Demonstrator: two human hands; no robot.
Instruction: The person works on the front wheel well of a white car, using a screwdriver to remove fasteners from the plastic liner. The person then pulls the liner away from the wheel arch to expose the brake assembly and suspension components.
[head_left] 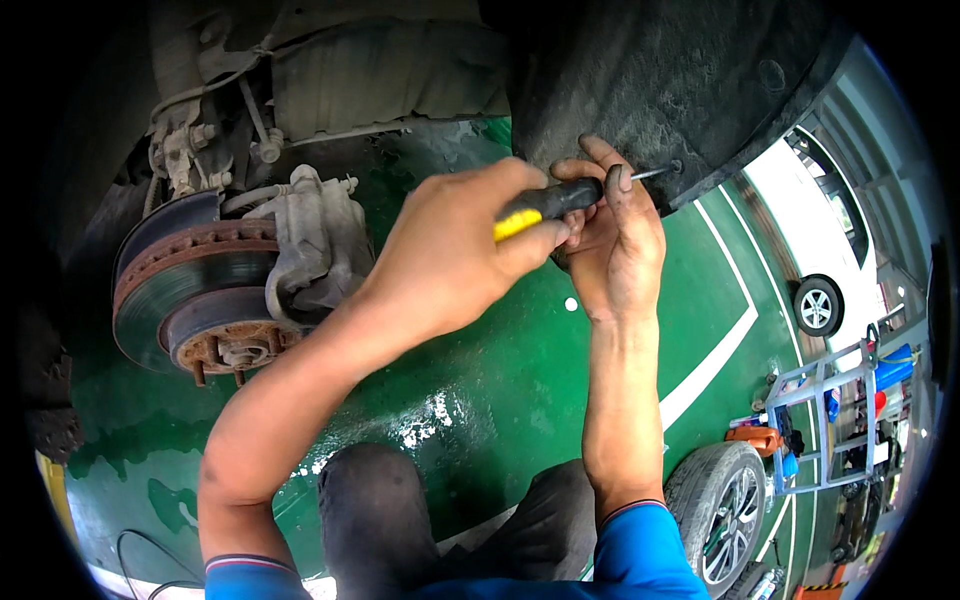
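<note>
My left hand is wrapped round the black and yellow handle of a screwdriver. Its thin metal shaft points to the right, and the tip meets a small round fastener in the dark wheel-arch liner. Around the front of the handle and the shaft, my right hand is closed with the palm turned up. Its thumb crosses in front of the shaft, while its lower fingers curl by the handle. Part of the shaft is hidden behind the thumb.
To the left is a rusty brake disc with its caliper and protruding wheel studs. A removed wheel rests at lower right, near a grey metal trolley with bottles. Beyond stands a white car. Wet patches mark the green floor.
</note>
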